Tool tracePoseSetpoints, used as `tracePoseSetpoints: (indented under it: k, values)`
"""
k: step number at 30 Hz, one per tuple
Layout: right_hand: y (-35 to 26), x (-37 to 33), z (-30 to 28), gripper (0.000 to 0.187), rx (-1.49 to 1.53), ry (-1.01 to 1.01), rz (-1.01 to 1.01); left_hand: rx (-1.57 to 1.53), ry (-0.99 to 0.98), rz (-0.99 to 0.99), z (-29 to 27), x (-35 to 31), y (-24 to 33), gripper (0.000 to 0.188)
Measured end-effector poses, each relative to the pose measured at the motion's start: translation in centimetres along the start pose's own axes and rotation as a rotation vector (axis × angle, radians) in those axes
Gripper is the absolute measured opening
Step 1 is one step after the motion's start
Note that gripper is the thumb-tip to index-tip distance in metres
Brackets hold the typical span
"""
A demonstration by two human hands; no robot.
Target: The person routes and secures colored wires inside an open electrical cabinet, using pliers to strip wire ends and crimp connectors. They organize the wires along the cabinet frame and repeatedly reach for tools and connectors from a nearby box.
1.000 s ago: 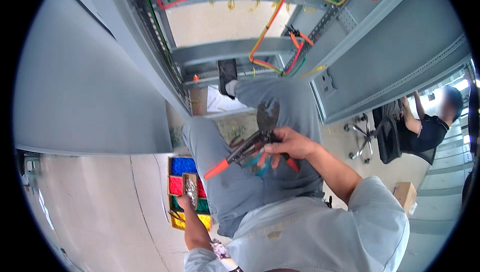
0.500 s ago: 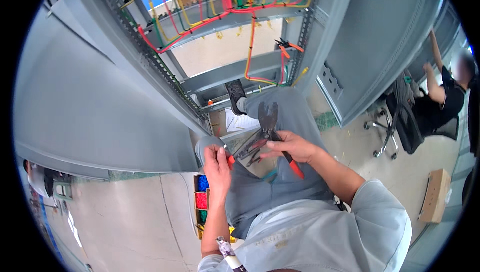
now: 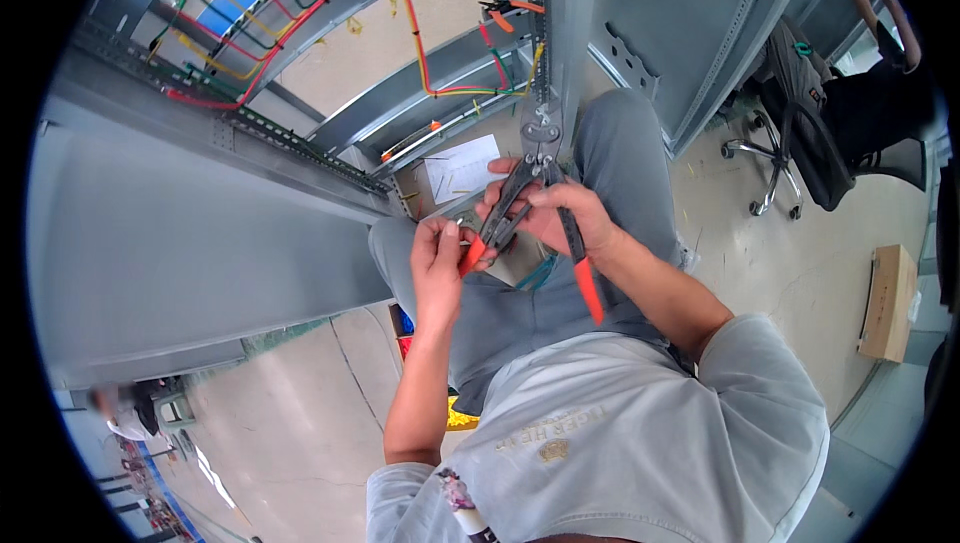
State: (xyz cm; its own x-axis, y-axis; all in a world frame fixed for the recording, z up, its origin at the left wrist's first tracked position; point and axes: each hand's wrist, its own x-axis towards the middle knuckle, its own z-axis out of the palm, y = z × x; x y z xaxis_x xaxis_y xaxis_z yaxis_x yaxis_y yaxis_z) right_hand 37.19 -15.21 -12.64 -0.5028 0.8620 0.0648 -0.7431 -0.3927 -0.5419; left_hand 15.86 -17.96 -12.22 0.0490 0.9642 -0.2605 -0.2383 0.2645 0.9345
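Note:
My right hand [image 3: 580, 218] is wrapped round crimping pliers [image 3: 541, 148] with a dark metal head and red-tipped handles. The pliers point away from me over my lap, and their two handles are spread apart. My left hand [image 3: 434, 251] is closed beside the left handle, its fingers against the red grip. Between its thumb and forefinger it pinches a small pale piece [image 3: 459, 222], too small to name. Ahead of the hands, a sheet of paper [image 3: 462, 169] lies inside the foot of a grey metal cabinet [image 3: 390, 88].
Red, yellow and green wires [image 3: 412, 23] run along the cabinet frame. Orange-handled cutters [image 3: 508, 13] hang on its right side. A divided parts box [image 3: 462, 413] stands beside my left leg. At right are an office chair [image 3: 800, 133], a seated person and a cardboard box [image 3: 887, 303].
My view has shifted, so the cabinet sits further up and left. The pliers have swung more upright, and their handles now sit between my two hands. My right fingers reach further round them.

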Motion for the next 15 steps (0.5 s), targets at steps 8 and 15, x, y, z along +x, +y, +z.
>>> tracePoseSetpoints:
  k: [8, 15]
  values:
    - [-0.4, -2.3, -0.8, 0.066, -0.01, -0.019, 0.178, 0.105, -0.045, 0.21, 2.7, 3.5, 3.9, 0.012]
    - [-1.9, -2.7, -1.6, 0.067, 0.201, -0.178, 0.24, -0.136, -0.261, 0.065, 6.8, 7.8, 2.9, 0.016]
